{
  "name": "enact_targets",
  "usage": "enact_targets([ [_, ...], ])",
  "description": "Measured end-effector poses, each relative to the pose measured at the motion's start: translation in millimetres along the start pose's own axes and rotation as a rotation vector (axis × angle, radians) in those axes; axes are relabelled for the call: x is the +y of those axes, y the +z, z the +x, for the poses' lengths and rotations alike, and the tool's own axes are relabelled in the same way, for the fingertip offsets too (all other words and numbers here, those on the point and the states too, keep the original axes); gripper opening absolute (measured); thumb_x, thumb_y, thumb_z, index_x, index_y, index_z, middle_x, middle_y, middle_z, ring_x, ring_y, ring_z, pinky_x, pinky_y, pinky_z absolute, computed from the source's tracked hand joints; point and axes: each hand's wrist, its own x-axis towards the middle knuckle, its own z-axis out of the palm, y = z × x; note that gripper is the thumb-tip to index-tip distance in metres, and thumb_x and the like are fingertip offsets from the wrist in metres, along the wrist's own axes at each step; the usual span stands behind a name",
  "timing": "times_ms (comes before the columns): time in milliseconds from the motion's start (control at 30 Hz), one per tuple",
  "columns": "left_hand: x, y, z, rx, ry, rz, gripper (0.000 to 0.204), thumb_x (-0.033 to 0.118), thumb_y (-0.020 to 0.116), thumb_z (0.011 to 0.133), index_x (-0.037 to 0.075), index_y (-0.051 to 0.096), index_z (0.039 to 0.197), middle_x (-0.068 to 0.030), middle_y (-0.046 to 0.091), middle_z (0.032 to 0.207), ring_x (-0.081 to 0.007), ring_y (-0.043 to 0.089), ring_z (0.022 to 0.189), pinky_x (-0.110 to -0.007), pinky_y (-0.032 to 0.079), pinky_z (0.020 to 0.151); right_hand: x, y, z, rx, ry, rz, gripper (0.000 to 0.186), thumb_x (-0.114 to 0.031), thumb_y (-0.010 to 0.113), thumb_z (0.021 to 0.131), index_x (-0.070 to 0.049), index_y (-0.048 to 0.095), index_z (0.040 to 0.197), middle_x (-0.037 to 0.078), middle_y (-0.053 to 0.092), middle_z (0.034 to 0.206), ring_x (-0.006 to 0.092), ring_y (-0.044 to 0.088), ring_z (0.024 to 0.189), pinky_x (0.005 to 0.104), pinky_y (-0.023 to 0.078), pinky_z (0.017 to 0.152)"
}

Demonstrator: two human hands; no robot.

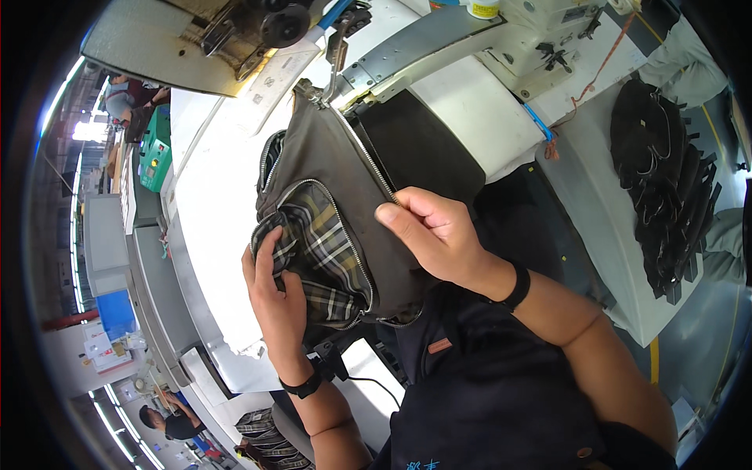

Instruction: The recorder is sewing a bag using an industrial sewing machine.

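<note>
A dark grey-brown fabric bag (356, 211) lies under the sewing machine's presser foot (323, 95), its top end at the needle area. An unzipped pocket opening shows a plaid lining (313, 219) in black, white and yellow. My right hand (439, 235) pinches the bag's right edge along a metal zipper (364, 149), thumb on top. My left hand (276, 294) grips the left edge of the pocket, fingers bent over the plaid cloth and thumb apart from them. The undersides of both grips are hidden.
The sewing machine (423, 55) reaches over the white table (211, 258). On the right, dark fabric pieces (658, 180) are heaped on a pale surface. A green box (155, 149) stands to the left. Plaid cloth (270, 439) lies low at left, and other people sit farther off.
</note>
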Motion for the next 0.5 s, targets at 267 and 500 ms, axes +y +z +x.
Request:
enact_targets([
  [267, -0.9, -0.9, 0.0, -0.009, 0.016, 0.009, 0.068, -0.012, 0.049, 0.080, 0.008, 0.063, 0.143, -0.0257, 0.058, 0.137, -0.0431, 0.059, 0.130, -0.048, 0.045, 0.115, 9.8, -1.9, -1.3, 0.071, 0.060, -0.011, 0.031, -0.018, 0.073, 0.105, -0.002, 0.061, 0.082, -0.009, 0.040, 0.069, -0.0001, 0.031, 0.066, 0.0238, 0.027, 0.054],
  [500, -3.3, -1.0, 0.4, -0.016, 0.007, -0.012, 0.068, -0.013, 0.049, 0.080, 0.007, 0.063, 0.143, -0.0253, 0.058, 0.137, -0.0419, 0.060, 0.128, -0.047, 0.046, 0.113, 13.5, -4.7, 3.2, 0.066, 0.088, -0.004, 0.038, -0.023, 0.069, 0.108, -0.001, 0.058, 0.079, -0.008, 0.037, 0.067, 0.0008, 0.031, 0.067, 0.0257, 0.027, 0.054],
])
